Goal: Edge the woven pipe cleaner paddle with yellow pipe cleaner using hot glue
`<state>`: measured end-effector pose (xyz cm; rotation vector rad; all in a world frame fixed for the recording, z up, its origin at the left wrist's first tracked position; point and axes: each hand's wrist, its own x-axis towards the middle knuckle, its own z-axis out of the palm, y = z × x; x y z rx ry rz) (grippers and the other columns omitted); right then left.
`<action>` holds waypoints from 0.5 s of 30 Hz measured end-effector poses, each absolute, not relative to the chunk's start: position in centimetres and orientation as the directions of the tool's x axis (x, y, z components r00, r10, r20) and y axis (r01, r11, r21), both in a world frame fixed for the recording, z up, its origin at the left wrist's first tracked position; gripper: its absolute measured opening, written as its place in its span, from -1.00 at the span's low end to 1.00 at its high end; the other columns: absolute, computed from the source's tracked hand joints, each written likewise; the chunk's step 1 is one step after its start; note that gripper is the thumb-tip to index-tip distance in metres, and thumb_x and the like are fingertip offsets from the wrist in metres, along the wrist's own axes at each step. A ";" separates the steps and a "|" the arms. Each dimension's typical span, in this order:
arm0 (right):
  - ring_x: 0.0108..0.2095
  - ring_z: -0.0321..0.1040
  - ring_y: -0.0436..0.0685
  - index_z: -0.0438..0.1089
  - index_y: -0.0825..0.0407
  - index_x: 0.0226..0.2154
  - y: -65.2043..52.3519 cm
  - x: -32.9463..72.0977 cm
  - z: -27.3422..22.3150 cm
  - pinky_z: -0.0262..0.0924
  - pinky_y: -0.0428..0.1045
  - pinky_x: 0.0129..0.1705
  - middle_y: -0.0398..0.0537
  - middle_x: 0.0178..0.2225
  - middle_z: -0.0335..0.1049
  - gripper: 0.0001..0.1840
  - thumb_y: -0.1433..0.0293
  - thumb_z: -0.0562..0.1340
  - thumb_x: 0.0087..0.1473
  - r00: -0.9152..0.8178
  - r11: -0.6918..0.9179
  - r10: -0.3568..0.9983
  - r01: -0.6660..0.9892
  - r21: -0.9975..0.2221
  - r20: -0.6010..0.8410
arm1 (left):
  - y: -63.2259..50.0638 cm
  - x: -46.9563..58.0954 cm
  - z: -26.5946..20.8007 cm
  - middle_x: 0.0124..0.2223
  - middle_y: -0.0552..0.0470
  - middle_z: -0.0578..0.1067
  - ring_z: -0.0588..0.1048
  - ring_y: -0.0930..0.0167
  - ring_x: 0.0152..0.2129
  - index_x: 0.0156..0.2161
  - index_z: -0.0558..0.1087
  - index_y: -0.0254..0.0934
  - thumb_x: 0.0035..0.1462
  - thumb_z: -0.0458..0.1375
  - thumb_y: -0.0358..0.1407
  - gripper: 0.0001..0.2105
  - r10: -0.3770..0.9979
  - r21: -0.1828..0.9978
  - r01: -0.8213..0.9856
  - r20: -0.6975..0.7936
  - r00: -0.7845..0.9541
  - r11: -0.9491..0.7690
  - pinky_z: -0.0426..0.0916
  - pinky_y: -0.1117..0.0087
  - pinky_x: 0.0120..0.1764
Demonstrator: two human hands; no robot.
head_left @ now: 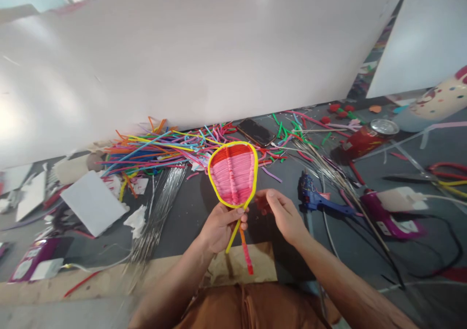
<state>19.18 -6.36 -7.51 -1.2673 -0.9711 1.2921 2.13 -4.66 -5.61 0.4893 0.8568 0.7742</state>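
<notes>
My left hand (222,224) pinches the base of a fan-shaped pipe-cleaner piece (233,173), held upright above the table. Its face is wound in red and pink bands with a ridge down the middle, and a yellow pipe cleaner (256,168) runs round its rim. Below the fingers hang a loose yellow end and an orange-and-pink stem (247,256). Just right of the piece's lower edge is my right hand (280,212), fingers partly curled and apart from the thumb. It appears to hold nothing; its fingertips are partly blurred.
A heap of coloured pipe cleaners (156,149) lies behind, near a phone (256,132). Bundles of metal wire (160,212) flank the work spot. To the right are a blue glue gun (321,200), a red can (368,137), a purple power strip (388,217) and scissors (419,177).
</notes>
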 end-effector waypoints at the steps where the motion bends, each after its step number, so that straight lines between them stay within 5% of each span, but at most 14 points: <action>1: -0.41 0.34 0.08 0.43 0.03 -0.35 -6.4 19.9 -7.6 0.24 -0.04 -0.41 -0.05 -0.41 0.42 -0.55 -0.01 0.12 0.10 0.100 -0.123 0.987 -0.069 -0.990 -0.130 | -4.5 1.7 -5.4 -0.53 0.03 0.44 0.36 0.58 -0.62 -0.39 0.52 -0.43 -0.15 0.39 -0.37 -0.80 0.779 0.669 -0.406 -0.479 0.404 0.622 0.30 0.57 -0.54; 6: -0.31 0.39 0.14 0.42 0.00 -0.25 -6.4 23.3 -8.0 0.27 0.03 -0.25 0.00 -0.31 0.47 -0.70 0.17 0.08 0.18 0.129 0.043 0.985 0.450 -0.892 0.113 | -3.5 0.0 -4.5 -0.51 0.03 0.44 0.36 0.57 -0.61 -0.40 0.50 -0.43 -0.18 0.40 -0.38 -0.79 0.836 0.720 -0.427 -0.446 0.319 0.547 0.33 0.54 -0.53; 10: -0.26 0.39 0.15 0.45 -0.04 -0.28 -6.5 23.3 -8.2 0.26 0.04 -0.20 -0.02 -0.30 0.49 -0.82 0.29 0.16 0.13 -0.078 0.159 0.987 0.582 -0.798 0.140 | -3.1 -0.4 -4.3 -0.48 0.04 0.44 0.37 0.57 -0.60 -0.40 0.50 -0.43 -0.20 0.41 -0.38 -0.77 0.854 0.727 -0.448 -0.432 0.290 0.520 0.35 0.54 -0.54; 15: -0.26 0.34 0.15 0.49 -0.07 -0.27 -7.5 20.9 -9.3 0.15 0.04 -0.23 -0.02 -0.31 0.50 -0.83 0.33 0.17 0.15 -0.347 0.336 0.934 0.770 -0.542 0.086 | -3.0 -0.5 -4.4 -0.48 0.04 0.45 0.38 0.57 -0.61 -0.40 0.50 -0.43 -0.21 0.42 -0.38 -0.76 0.859 0.724 -0.461 -0.429 0.280 0.512 0.36 0.54 -0.53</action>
